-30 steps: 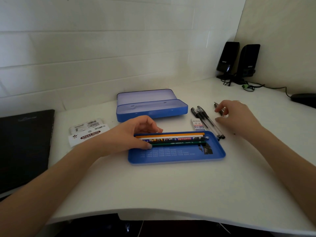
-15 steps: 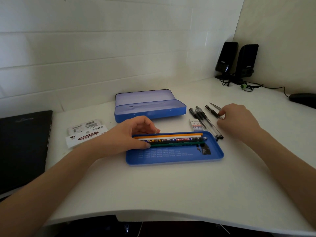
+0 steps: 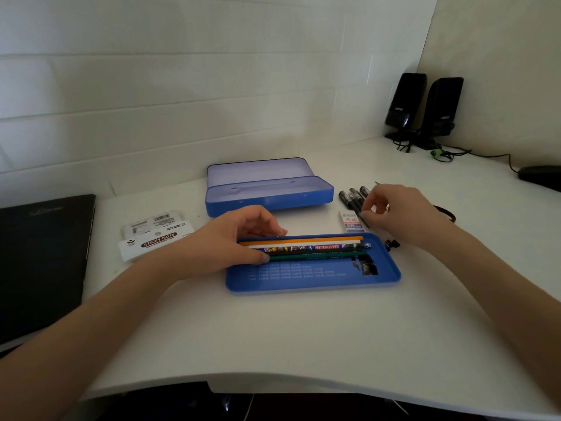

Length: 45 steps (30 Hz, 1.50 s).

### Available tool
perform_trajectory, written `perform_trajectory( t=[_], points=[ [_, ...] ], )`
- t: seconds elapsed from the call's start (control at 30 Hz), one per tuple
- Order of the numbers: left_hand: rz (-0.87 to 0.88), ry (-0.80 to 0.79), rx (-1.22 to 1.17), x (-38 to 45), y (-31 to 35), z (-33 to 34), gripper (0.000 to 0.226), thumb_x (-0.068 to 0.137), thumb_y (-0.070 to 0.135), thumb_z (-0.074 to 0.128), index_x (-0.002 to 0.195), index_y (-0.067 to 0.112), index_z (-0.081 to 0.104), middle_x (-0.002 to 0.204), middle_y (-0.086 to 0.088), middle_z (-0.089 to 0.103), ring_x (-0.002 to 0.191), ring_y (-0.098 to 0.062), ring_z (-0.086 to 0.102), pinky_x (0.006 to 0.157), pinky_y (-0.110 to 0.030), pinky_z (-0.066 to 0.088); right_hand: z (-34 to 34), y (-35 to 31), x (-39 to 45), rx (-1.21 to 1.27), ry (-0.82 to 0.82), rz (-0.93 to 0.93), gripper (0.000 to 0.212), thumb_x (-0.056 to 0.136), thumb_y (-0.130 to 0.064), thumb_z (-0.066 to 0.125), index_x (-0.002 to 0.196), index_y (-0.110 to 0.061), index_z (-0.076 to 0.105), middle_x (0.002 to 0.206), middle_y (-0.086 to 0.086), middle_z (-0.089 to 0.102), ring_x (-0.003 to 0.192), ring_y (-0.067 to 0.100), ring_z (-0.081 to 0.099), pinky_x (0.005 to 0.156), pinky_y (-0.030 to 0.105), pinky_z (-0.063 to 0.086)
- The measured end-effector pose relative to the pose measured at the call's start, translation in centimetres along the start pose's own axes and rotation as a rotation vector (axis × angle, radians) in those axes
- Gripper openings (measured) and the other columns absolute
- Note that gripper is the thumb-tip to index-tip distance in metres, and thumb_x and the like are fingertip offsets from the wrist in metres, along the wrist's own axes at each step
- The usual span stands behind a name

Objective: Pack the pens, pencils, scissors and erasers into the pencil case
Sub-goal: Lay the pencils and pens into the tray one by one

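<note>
Now the right hand has moved nearer, onto the pens.

Pencils lie lengthwise in the blue tray; black pens and eraser lie beside it.

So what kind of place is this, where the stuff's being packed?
Most likely a home desk or study corner: a white desk set against a wall, a pair of black computer speakers in the far corner, and a closed black laptop at the left.
</note>
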<state>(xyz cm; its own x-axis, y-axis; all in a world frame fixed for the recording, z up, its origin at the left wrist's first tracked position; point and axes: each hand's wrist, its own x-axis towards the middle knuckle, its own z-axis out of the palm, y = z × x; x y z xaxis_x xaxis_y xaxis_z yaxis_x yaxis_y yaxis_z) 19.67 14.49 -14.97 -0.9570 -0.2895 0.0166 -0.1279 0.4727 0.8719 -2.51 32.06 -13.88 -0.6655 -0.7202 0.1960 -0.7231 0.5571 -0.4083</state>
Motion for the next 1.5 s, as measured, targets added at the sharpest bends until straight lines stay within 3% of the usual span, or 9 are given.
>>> perform_trajectory(
  t=[0.2,0.43,0.53,0.67,0.8,0.97,1.07,1.3,1.5],
  points=[
    [-0.003,0.001,-0.003,0.0,0.0,0.0,0.035,0.075,-0.005,0.070,0.100,0.016,0.058,0.112,0.009,0.070,0.110,-0.004,0.062,0.096,-0.024,0.049,-0.6,0.3,-0.1,-0.020,-0.047,0.062,0.012,0.089,-0.026,0.058,0.100,-0.020,0.060,0.086,-0.005,0.051,0.077,0.013,0.051,0.064,0.026,0.040],
    [0.002,-0.006,-0.012,0.1,-0.1,0.0,0.035,0.075,-0.005,0.070,0.100,0.016,0.058,0.112,0.009,0.070,0.110,-0.004,0.062,0.094,-0.021,0.050,-1.1,0.2,-0.2,-0.025,-0.126,0.107,0.011,0.082,-0.030,0.068,0.081,-0.024,0.058,0.077,-0.009,0.049,0.067,0.006,0.049,0.055,0.023,0.039],
    [0.003,-0.006,-0.013,0.1,-0.1,0.0,0.035,0.075,-0.005,0.070,0.101,0.015,0.058,0.112,0.009,0.070,0.110,-0.004,0.062,0.093,-0.020,0.050,-1.3,-0.1,-0.4,-0.050,-0.144,0.165,0.011,0.080,-0.025,0.069,0.074,-0.018,0.063,0.074,-0.002,0.058,0.064,0.010,0.053,0.053,0.024,0.043],
    [-0.004,-0.004,-0.012,0.1,-0.1,0.0,0.035,0.075,-0.005,0.071,0.099,0.017,0.058,0.112,0.009,0.070,0.110,-0.004,0.062,0.096,-0.023,0.049,-1.0,-0.2,-0.6,-0.068,-0.036,0.209,0.016,0.077,-0.022,0.069,0.078,-0.006,0.069,0.082,0.014,0.069,0.075,0.025,0.066,0.067,0.037,0.055],
    [-0.009,-0.012,-0.017,0.1,-0.2,-0.1,0.036,0.074,-0.004,0.071,0.100,0.017,0.058,0.113,0.009,0.070,0.111,-0.005,0.062,0.097,-0.027,0.049,-2.1,-0.6,-0.7,0.129,0.094,0.052,0.011,0.076,-0.024,0.072,0.078,-0.014,0.068,0.080,0.004,0.068,0.072,0.016,0.062,0.067,0.032,0.052],
    [-0.024,-0.028,-0.051,0.0,0.0,-0.4,0.039,0.074,-0.005,0.072,0.101,0.019,0.057,0.113,0.010,0.070,0.111,-0.003,0.062,0.093,-0.021,0.050,-2.9,-2.6,-2.6,0.282,-0.332,-0.327,0.004,0.075,-0.022,0.075,0.075,-0.021,0.071,0.072,-0.004,0.072,0.067,0.008,0.064,0.066,0.020,0.052],
    [-0.034,-0.042,-0.069,0.0,0.1,-0.6,0.041,0.074,-0.009,0.070,0.103,0.016,0.056,0.114,0.006,0.069,0.111,-0.003,0.061,0.093,-0.020,0.050,-2.5,-3.4,-3.3,0.249,-0.473,-0.401,0.004,0.076,-0.019,0.074,0.076,-0.022,0.071,0.071,-0.011,0.069,0.063,0.002,0.059,0.063,0.014,0.047],
    [-0.020,-0.053,-0.131,0.0,0.0,-0.9,0.035,0.080,-0.010,0.063,0.104,0.015,0.057,0.118,0.002,0.067,0.114,-0.009,0.061,0.093,-0.022,0.050,-0.3,-4.6,-4.2,0.154,-0.379,-0.483,0.004,0.074,-0.025,0.075,0.073,-0.026,0.072,0.069,-0.009,0.068,0.063,0.004,0.056,0.057,0.014,0.044],
    [-0.023,-0.119,-0.037,-0.1,0.1,-0.6,0.048,0.071,0.002,0.077,0.108,0.023,0.056,0.122,0.008,0.064,0.118,-0.004,0.057,0.103,-0.028,0.043,2.0,-5.9,-4.4,0.124,-0.177,-0.579,0.008,0.075,-0.030,0.074,0.075,-0.025,0.068,0.065,-0.016,0.052,0.063,0.006,0.050,0.059,0.016,0.038]
  ],
)
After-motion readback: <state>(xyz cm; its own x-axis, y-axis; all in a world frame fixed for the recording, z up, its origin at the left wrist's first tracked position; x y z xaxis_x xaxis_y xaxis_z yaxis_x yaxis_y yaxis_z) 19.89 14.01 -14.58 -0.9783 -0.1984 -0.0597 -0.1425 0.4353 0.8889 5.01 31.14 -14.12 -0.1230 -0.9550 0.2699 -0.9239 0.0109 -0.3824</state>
